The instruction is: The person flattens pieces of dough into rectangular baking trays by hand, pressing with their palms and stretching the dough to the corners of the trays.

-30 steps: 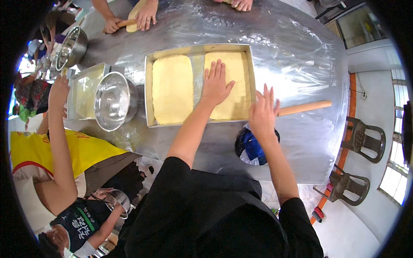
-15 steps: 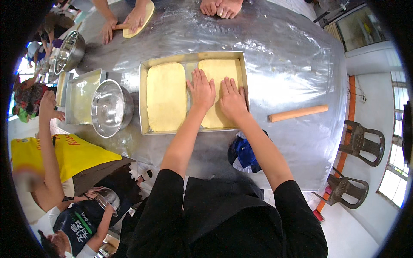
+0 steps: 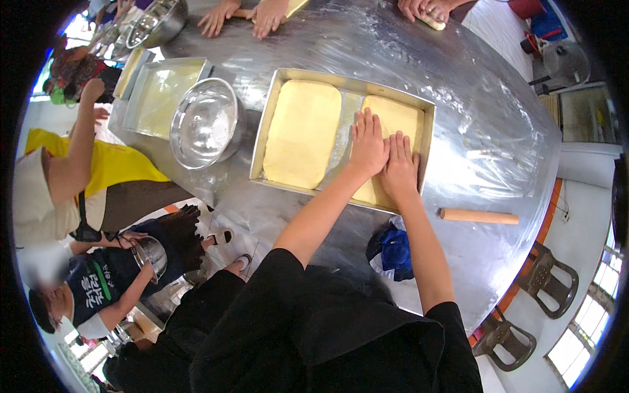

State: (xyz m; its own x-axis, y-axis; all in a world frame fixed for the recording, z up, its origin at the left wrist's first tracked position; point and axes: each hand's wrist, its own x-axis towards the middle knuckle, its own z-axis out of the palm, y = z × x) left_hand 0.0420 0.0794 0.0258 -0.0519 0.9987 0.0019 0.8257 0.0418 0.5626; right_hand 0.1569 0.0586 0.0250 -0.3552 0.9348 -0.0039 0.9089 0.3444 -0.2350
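Note:
Two flat slabs of pale yellow dough lie side by side in a rectangular metal baking pan (image 3: 262,131). My left hand (image 3: 369,145) rests flat on the right dough slab (image 3: 393,116), its fingers stretched toward the far side. Close beside it, my right hand (image 3: 400,165) also lies flat on that slab, near the pan's right wall. Both hands hide part of this dough. The left dough slab (image 3: 303,131) is untouched, with a strip of bare pan between the two.
A wooden rolling pin (image 3: 479,216) lies right of the pan. On the left stand a steel bowl (image 3: 204,123) and a shallow tray (image 3: 164,98). Across the metal table (image 3: 354,46), other people's hands work dough. Dark blue cloth (image 3: 393,250) is at the near edge; co-workers stand at left.
The view has turned, so the pan sits farther right and slanted. My hands have come closer together on the right slab. Across the table, a person's hands now show dough between them.

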